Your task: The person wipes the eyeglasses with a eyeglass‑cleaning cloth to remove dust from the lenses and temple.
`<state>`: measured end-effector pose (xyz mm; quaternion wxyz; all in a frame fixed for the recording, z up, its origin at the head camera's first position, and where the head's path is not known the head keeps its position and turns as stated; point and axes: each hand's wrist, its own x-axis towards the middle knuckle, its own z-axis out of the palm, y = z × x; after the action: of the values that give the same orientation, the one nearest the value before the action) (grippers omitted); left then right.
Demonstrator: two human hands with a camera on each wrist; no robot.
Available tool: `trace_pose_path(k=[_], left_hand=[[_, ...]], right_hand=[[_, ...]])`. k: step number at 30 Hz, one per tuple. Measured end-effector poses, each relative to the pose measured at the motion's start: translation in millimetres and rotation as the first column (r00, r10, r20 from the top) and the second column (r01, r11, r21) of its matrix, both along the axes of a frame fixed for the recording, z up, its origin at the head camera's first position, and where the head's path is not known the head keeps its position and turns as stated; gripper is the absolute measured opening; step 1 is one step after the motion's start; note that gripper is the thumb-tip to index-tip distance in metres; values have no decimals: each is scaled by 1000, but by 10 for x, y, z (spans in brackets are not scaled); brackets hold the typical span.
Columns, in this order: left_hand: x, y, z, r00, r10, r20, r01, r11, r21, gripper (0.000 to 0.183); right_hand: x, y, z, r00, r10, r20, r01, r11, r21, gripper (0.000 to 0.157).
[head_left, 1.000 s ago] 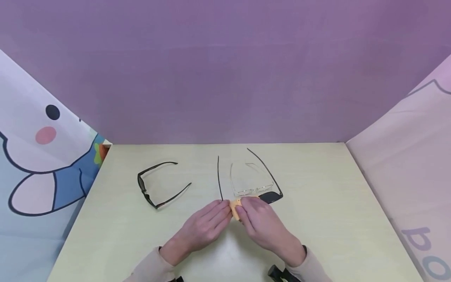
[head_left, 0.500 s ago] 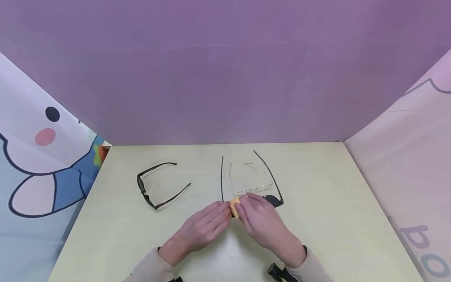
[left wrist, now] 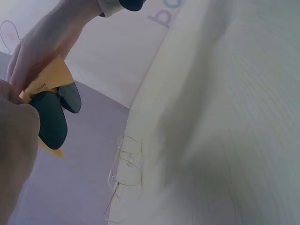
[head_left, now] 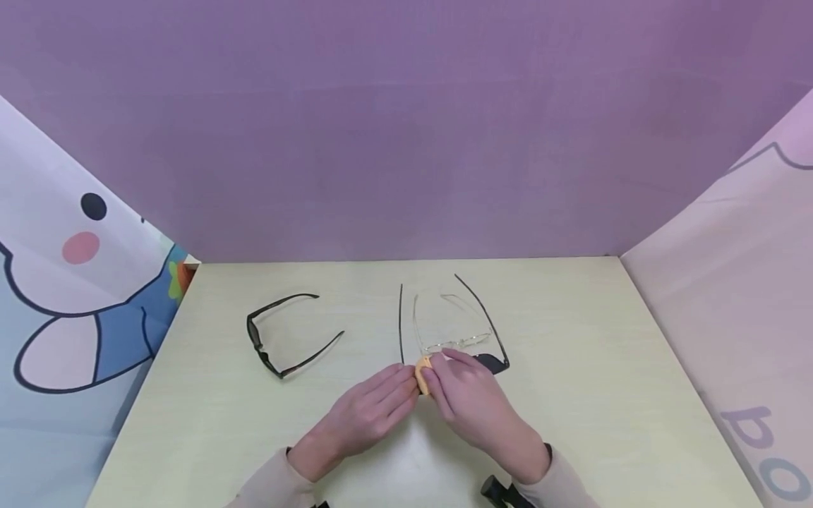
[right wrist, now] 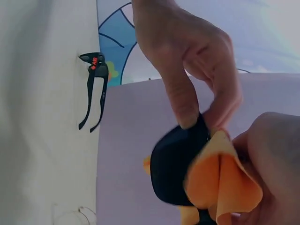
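A pair of dark-lensed sunglasses (head_left: 492, 363) is held up between both hands, its arms pointing away toward the back of the table. My left hand (head_left: 365, 413) pinches one end of the frame, thumb against the edge of the dark lens (right wrist: 171, 168) in the right wrist view. With a folded orange cloth (head_left: 423, 375) between its fingers, my right hand (head_left: 473, 409) grips the middle of the sunglasses. The cloth (right wrist: 236, 187) covers part of that lens on both sides. Most of the right fingers are hidden behind the cloth and frame.
Clear wire-rimmed glasses (head_left: 462, 343) lie unfolded on the table just beyond the hands. Black-framed sunglasses (head_left: 255, 335) rest farther left, arms open. A purple backdrop (head_left: 406, 141) rises behind the pale table (head_left: 603, 395), with printed cloth panels at both sides.
The held sunglasses have turned a little, their arm tips shifting right. My right fingers and the cloth have moved slightly over the lens, while my left hand has stayed almost still.
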<state>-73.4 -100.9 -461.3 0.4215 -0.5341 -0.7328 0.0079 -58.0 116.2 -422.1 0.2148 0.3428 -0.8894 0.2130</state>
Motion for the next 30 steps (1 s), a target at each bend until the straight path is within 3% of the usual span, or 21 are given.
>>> trace_pose_path(k=[3,10,16,21,30], left_hand=[[6,14,-17,1000,15,19,-15,1000,2,40],[-10,-5,-43,999,42,34,-43,999,15,40],[-11,-6,-25,1000,5,13,-5,1000,16,38],[-9,2,-32,1000,7,18,-7,1000,12,40],[-21,-37,-69,998,36,44,-38,999,36,41]], right_hand=[[9,-4,-26,1000,10,20,-9,1000,-14,35],[0,28,16,998,65,-12,-66,987,-149,35],[-29,19,-9,1000,22,-17,-23,996,-88,39],[-14,-7,-70,998,56,30,-54,996,-66,34],[12,113,-8,984,133,117,-99,961,-258,27]])
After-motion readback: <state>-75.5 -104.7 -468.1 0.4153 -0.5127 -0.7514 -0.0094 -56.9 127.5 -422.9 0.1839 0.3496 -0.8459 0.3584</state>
